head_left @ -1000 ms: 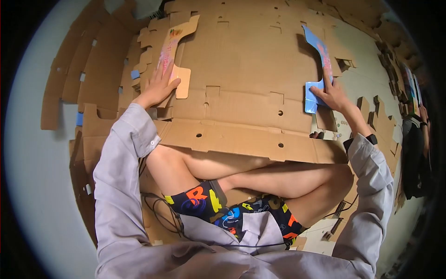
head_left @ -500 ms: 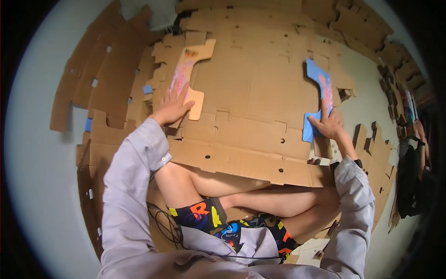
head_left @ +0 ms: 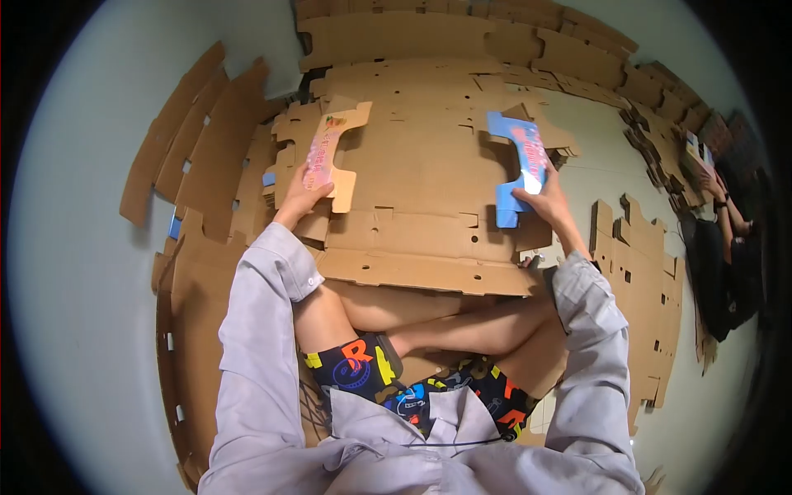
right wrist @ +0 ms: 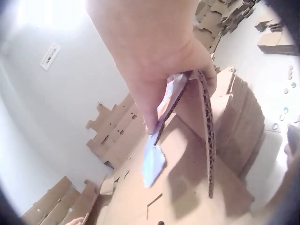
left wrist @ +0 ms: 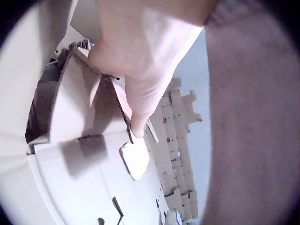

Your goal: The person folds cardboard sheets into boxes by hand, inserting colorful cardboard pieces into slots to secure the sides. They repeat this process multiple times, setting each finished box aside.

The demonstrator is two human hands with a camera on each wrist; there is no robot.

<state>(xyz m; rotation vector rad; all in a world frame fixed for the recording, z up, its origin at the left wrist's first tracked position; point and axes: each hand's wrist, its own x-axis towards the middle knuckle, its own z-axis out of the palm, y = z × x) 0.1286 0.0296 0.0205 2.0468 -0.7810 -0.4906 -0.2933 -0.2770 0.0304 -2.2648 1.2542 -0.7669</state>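
Printed pieces, head view: the tan printed piece (head_left: 323,153) is at the left side of a large cardboard sheet (head_left: 417,144), and the blue printed piece (head_left: 530,153) is at its right side, with most of the sheet between them.
Even handling, head view: working the two pieces well likely calls for matched height and equal pressure on both sides, since a stronger pull on one could twist or crease the board.
Hands, head view: they are well apart; the left hand (head_left: 301,198) grips the tan printed piece toward its near end, and the right hand (head_left: 545,196) grips the blue printed piece in much the same place.
Left grip, left wrist view: the left thumb (left wrist: 142,105) reaches down to the piece's pale near tab; the fingers are hidden, so how far they wrap round cannot be told from here.
Right grip, right wrist view: the right thumb (right wrist: 149,119) presses the blue face while fingers bend round behind, a narrow gap of board between; a corrugated flap (right wrist: 209,136) hangs just beside, best kept unbent.
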